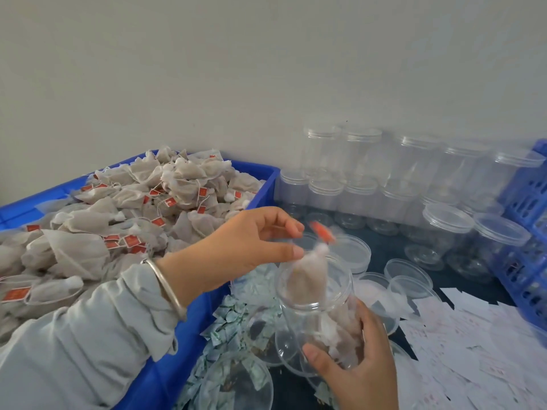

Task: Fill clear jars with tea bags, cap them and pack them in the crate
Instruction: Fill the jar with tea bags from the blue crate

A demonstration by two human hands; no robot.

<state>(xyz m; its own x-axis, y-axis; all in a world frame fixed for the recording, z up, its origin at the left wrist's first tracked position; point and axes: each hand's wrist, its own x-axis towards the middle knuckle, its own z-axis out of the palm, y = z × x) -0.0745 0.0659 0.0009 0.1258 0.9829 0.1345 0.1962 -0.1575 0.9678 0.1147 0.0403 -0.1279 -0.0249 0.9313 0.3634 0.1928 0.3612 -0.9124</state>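
Clear jar [319, 309]: lower centre of the frame, tilted with its open mouth toward the upper left; several tea bags sit inside, their outlines muddled through the plastic.
Right hand [359, 365]: lower centre-right, fingers and thumb wrapped round the lower part of the jar; the wrist is cut off by the bottom edge.
Left hand [251, 247]: centre, reaching in from the lower left, thumb and forefinger pinched together just above the jar's mouth; a silver bangle [165, 287] circles the wrist over a grey sleeve [88, 344].
Tea bag [310, 270]: hangs from the left hand's pinch, its lower part already inside the mouth; its red tag [322, 232] is a motion blur just above.
Blue bin [189, 335]: left side, heaped with loose tea bags [118, 220]; its near end is cut off.
Empty jars [414, 184]: capped, stacked against the wall at upper right, hard to count through the clear plastic.
Loose lids [410, 276]: right of the held jar on the dark bench [390, 247].
Paper slips [473, 350]: lower right, print unreadable.
Blue crate [529, 232]: right edge, mostly out of frame.
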